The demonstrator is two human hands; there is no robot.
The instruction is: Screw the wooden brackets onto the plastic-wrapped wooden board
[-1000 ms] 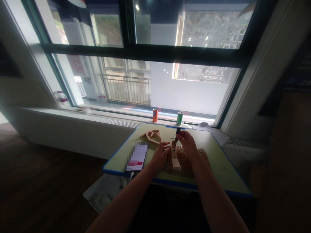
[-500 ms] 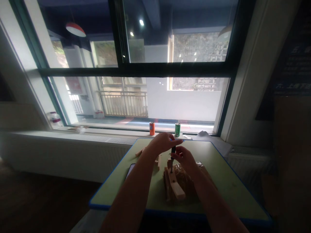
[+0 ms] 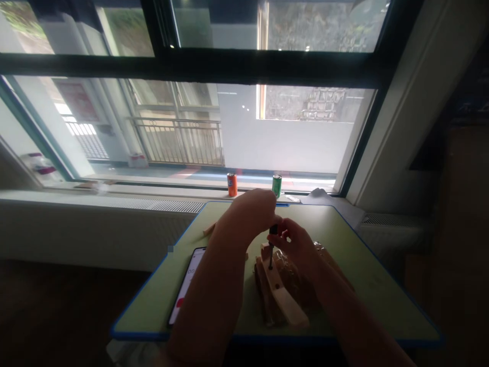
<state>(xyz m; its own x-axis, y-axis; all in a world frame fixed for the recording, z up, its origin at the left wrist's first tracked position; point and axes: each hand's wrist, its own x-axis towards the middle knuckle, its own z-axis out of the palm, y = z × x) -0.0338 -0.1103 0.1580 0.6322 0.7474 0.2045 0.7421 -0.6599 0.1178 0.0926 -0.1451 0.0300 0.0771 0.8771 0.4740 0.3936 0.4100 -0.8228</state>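
Observation:
A screwdriver [image 3: 273, 231] with a dark handle stands nearly upright, its tip in a hole in a pale wooden piece [image 3: 291, 306]. My left hand [image 3: 257, 206] is closed over the top of the handle, its fingers mostly hidden behind the wrist. Lower on the screwdriver, my right hand [image 3: 296, 239] pinches it between thumb and fingers. A second dark hole shows in the wooden piece, nearer to me. Under and beside that piece lies a brown bundle in shiny clear plastic [image 3: 284, 262], partly covered by my right forearm.
A phone [image 3: 187, 280] lies on the green table [image 3: 153, 306] left of my left forearm. Another wooden strip [image 3: 209, 229] shows beyond that arm. An orange can [image 3: 232, 184] and a green can [image 3: 277, 184] stand on the windowsill, with grey cloth [image 3: 324, 199] to their right.
The view has tilted down and come closer. My left hand has turned from extended fingers to a closed grip atop the handle. More of the phone shows.

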